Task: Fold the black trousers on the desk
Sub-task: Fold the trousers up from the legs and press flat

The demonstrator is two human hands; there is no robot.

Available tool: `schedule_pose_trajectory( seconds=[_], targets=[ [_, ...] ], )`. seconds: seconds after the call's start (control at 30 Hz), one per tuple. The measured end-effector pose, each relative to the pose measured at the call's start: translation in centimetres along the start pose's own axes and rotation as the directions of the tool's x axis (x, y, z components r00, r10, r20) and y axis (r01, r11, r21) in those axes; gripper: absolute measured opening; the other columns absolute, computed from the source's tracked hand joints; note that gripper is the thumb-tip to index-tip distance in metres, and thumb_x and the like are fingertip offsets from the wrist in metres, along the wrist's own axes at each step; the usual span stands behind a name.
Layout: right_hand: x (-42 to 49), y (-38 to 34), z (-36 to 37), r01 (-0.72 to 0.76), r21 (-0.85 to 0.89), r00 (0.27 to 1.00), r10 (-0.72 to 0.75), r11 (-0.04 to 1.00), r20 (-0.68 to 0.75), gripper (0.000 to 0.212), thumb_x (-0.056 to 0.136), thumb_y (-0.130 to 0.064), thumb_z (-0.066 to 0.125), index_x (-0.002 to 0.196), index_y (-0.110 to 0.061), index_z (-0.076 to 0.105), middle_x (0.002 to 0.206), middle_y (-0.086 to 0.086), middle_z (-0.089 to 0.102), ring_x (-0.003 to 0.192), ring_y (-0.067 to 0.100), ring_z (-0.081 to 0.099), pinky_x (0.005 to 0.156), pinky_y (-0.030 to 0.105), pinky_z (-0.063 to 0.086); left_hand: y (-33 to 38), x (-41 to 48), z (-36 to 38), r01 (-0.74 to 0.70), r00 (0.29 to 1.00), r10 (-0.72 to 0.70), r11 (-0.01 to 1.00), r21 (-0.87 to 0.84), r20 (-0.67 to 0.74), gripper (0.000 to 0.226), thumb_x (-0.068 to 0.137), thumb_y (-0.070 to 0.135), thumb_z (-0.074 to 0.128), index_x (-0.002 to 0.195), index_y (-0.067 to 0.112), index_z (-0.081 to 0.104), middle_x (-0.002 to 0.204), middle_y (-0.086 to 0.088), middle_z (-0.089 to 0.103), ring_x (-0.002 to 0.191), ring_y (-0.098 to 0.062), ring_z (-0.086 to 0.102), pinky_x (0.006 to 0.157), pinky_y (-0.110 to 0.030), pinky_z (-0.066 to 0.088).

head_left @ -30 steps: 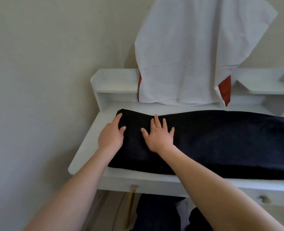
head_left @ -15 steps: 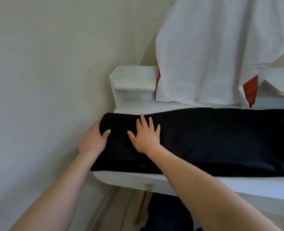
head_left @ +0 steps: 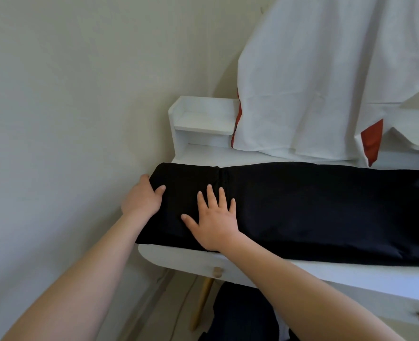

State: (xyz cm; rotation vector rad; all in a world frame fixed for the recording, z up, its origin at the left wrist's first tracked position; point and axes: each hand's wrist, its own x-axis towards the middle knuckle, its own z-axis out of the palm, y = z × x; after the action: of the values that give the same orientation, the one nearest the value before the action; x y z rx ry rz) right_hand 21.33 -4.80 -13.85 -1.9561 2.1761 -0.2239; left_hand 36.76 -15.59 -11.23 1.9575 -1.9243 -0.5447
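Observation:
The black trousers [head_left: 314, 207] lie lengthwise across the white desk [head_left: 351, 274], folded into a long band that runs off the right edge of view. Their left end overhangs the desk's left edge. My left hand [head_left: 142, 200] grips that left end, thumb on top and fingers curled under the edge. Flat on the cloth just to its right rests my right hand [head_left: 216, 217], fingers spread and straight.
A white cloth with red patches [head_left: 326, 82] hangs over the desk's back shelf unit [head_left: 203, 119]. A beige wall [head_left: 80, 119] stands close on the left. Wooden drawer knobs [head_left: 217, 271] sit on the desk front, and dark clothing [head_left: 243, 313] shows below.
My left hand has slid leftwards off the top of the cloth to its left end and curled round the edge. The right hand stayed flat on the trousers. The view shifted left.

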Motion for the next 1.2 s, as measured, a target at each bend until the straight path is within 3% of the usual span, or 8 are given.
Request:
schedule_pose_trajectory(
  seconds=[0.17,0.3,0.47,0.73,0.83,0.93,1.03,1.2],
  targets=[
    [0.4,0.4,-0.4,-0.049,0.205,0.999,0.047,0.978,0.012,0.08,0.093,-0.068,0.021,0.155,-0.02,0.008,0.164,0.003,-0.008,0.149,0.026,-0.011,0.118,0.05,-0.005,1.4,0.5,-3.3,0.148,0.976,-0.086,0.934,-0.324,0.2,0.078,0.08,0.023,0.065,0.149,0.016,0.028,0.145,-0.012,0.044,0.124,-0.033,0.049,0.092,-0.037,0.039],
    [0.8,0.6,-1.5,-0.121,0.387,0.992,0.122,0.914,0.022,0.077,0.096,-0.062,0.027,0.155,-0.016,0.01,0.164,0.004,-0.009,0.15,0.022,-0.001,0.119,0.045,-0.002,3.7,-0.5,-6.7,0.305,0.915,-0.088,0.789,-0.534,0.394,0.039,0.076,0.018,0.069,0.113,0.005,0.066,0.101,-0.014,0.071,0.087,-0.028,0.067,0.071,-0.033,0.052],
    [1.1,1.1,-2.8,-0.162,0.533,0.986,0.15,0.831,0.067,0.065,0.099,-0.048,0.033,0.153,-0.013,0.022,0.164,0.008,0.001,0.148,0.027,0.015,0.118,0.041,0.017,7.4,-2.6,-7.9,0.299,0.879,0.043,0.726,-0.62,0.475,0.02,0.079,0.024,0.067,0.092,0.009,0.07,0.081,-0.008,0.076,0.074,-0.022,0.07,0.061,-0.027,0.051],
    [0.7,2.9,-3.7,-0.189,0.941,0.977,0.152,0.28,0.151,0.06,0.094,-0.026,0.049,0.151,-0.02,0.03,0.156,0.004,0.032,0.141,0.023,0.035,0.116,0.042,0.028,12.9,-5.0,-5.9,0.141,0.904,0.187,0.719,-0.68,0.385,0.028,0.078,0.036,0.069,0.095,0.014,0.072,0.088,-0.004,0.076,0.077,-0.017,0.072,0.066,-0.027,0.053],
    [0.7,3.3,-4.1,-0.2,0.978,0.973,0.129,0.053,0.191,0.047,0.098,-0.022,0.048,0.145,-0.018,0.042,0.126,0.01,0.061,0.112,0.024,0.061,0.097,0.037,0.049,14.5,-5.5,-4.6,0.094,0.902,0.213,0.751,-0.654,0.375,0.044,0.077,0.04,0.068,0.106,0.007,0.068,0.101,-0.013,0.073,0.085,-0.025,0.071,0.074,-0.033,0.057],
    [0.2,3.8,-4.8,-0.247,0.958,0.956,0.123,-0.145,0.265,0.032,0.1,-0.029,0.046,0.121,-0.011,0.062,0.087,0.005,0.072,0.079,0.017,0.068,0.071,0.028,0.053,15.9,-5.9,-3.4,0.041,0.909,0.23,0.781,-0.624,0.348,0.068,0.067,0.057,0.064,0.115,0.01,0.066,0.117,-0.011,0.067,0.105,-0.028,0.065,0.097,-0.043,0.05],
    [-0.2,4.4,-5.3,-0.241,0.941,0.956,0.107,-0.239,0.273,0.033,0.101,-0.032,0.045,0.09,-0.011,0.068,0.07,0.005,0.07,0.069,0.017,0.065,0.071,0.029,0.052,16.9,-6.4,-2.1,0.024,0.901,0.25,0.787,-0.617,0.353,0.086,0.062,0.069,0.054,0.129,0.015,0.06,0.135,-0.008,0.055,0.124,-0.025,0.052,0.108,-0.039,0.038],
    [-0.9,5.8,-6.0,-0.21,0.941,0.958,0.137,-0.265,0.252,0.035,0.102,-0.032,0.043,0.089,-0.009,0.066,0.067,0.004,0.072,0.067,0.018,0.069,0.061,0.029,0.055,17.5,-7.1,0.5,-0.01,0.868,0.307,0.796,-0.605,0.391,0.086,0.065,0.07,0.045,0.135,0.02,0.052,0.141,-0.007,0.05,0.129,-0.025,0.047,0.111,-0.044,0.033]
  ],
)
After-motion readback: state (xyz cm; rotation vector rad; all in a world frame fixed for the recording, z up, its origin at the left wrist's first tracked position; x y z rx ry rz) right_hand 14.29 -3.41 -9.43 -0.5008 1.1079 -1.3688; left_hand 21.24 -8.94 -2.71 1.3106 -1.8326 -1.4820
